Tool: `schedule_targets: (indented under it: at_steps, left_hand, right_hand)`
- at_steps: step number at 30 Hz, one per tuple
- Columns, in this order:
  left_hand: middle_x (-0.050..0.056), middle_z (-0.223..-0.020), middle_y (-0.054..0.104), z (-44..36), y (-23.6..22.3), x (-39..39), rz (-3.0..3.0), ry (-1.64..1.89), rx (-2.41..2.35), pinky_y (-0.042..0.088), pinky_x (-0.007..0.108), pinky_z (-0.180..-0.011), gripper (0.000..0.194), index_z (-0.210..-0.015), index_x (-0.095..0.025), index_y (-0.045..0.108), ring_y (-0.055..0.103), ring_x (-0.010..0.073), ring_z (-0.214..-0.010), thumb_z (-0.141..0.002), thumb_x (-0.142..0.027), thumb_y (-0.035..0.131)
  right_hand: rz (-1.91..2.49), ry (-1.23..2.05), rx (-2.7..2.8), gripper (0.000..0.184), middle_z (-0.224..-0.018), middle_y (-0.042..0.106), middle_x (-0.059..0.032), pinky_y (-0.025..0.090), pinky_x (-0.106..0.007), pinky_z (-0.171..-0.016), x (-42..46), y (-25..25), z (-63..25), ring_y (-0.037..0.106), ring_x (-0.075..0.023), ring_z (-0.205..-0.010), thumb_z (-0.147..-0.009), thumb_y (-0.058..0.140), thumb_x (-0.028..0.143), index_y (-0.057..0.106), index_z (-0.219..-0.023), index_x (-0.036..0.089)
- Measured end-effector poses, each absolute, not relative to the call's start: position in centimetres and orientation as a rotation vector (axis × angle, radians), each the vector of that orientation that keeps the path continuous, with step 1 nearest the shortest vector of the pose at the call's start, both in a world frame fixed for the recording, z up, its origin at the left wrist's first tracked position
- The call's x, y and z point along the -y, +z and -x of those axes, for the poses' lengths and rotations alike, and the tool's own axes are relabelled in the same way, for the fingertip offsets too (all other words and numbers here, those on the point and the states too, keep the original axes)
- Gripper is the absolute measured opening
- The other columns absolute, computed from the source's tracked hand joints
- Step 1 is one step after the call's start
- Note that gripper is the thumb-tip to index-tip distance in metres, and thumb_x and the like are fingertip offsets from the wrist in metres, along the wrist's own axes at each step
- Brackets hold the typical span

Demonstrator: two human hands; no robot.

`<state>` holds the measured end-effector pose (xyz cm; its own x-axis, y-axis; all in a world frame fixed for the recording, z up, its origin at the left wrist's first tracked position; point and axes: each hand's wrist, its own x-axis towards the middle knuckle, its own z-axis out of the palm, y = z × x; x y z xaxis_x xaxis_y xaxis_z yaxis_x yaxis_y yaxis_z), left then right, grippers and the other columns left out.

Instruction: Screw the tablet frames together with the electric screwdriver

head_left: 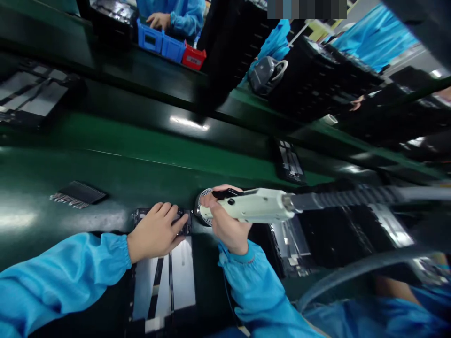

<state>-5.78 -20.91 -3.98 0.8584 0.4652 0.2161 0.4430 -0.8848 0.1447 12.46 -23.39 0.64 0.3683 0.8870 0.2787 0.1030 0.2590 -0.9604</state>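
My left hand [158, 230] lies with fingers spread on the upper part of an opened tablet [183, 277], whose pale battery cells and dark ribbon strips show below the hand. In my right hand [229, 225], the fingers are wrapped round a pale electric screwdriver [264, 205] with a thick grey ribbed hose running off to the right. Its front end points left, close to the tablet's top right corner. Partly behind that front end and my fingers is a round dish with a perforated rim [200, 220].
A black part with a row of metal pins [79, 193] lies left of the tablet. Other opened devices rest on the right [291, 246], on the belt [291, 159] and far left [35, 94]. Across the line, a co-worker's hand [159, 21] is above blue bins [172, 48].
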Motion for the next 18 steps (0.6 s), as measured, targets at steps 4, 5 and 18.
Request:
schedule_targets:
  at_steps: [4, 5, 18]
  left_hand:
    - [0.017, -0.113, 0.062, 5.6, -3.9, 21.0, -2.898, 0.349, -0.715, 0.045, 0.045, -0.087, 0.051, -0.136, -0.012, 0.057, 0.057, 0.0337, -0.103, -0.100, -0.047, 0.051]
    - [0.017, -0.112, 0.062, 5.6, -3.9, 21.1, -2.889, 0.353, -0.714, 0.044, 0.045, -0.087, 0.051, -0.136, -0.012, 0.057, 0.057, 0.0336, -0.103, -0.100, -0.048, 0.051]
    - [0.018, -0.112, 0.063, 5.4, -4.0, 21.3, -2.882, 0.405, -0.708, 0.043, 0.045, -0.088, 0.051, -0.135, -0.011, 0.057, 0.057, 0.0340, -0.104, -0.100, -0.047, 0.051]
  right_hand:
    - [1.245, 0.713, 1.068, 0.019, -0.072, 0.062, 0.0036, 0.053, -0.040, -0.070, 23.3, -0.1, -12.2, 0.061, -0.0164, -0.066, -0.085, 0.070, 0.021, 0.058, -0.099, 0.024]
    - [1.241, 0.720, 1.066, 0.019, -0.071, 0.061, 0.0039, 0.053, -0.039, -0.069, 23.3, -0.1, -12.2, 0.060, -0.0162, -0.065, -0.084, 0.070, 0.021, 0.059, -0.099, 0.024]
    - [1.308, 0.692, 1.081, 0.014, -0.080, 0.060, -0.0010, 0.052, -0.041, -0.070, 23.6, -0.8, -12.7, 0.059, -0.0182, -0.070, -0.084, 0.071, 0.027, 0.065, -0.095, 0.023]
